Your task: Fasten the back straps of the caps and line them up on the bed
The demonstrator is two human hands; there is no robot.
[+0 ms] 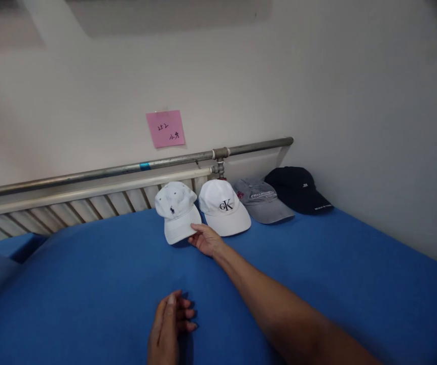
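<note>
My right hand (pixel 208 240) pinches the brim edge of a white baseball cap (pixel 176 205) with a small dark horse-rider logo, thumb on top and fingers below. Close on its right sits a second white cap (pixel 220 203) with dark letters on the front. Beyond that are a grey cap (pixel 262 200) with light lettering and a black cap (pixel 296 187), all brims facing me. My left hand (pixel 171 327) is low over the blue surface (pixel 100 289), holding nothing, its fingers loosely bent and slightly apart.
Behind the caps runs a metal pipe (pixel 127 168) with a valve joint (pixel 220 161), above a ribbed radiator (pixel 102 203). A pink note (pixel 166 129) with handwriting is stuck on the wall. The wall (pixel 374 152) also bounds the right side.
</note>
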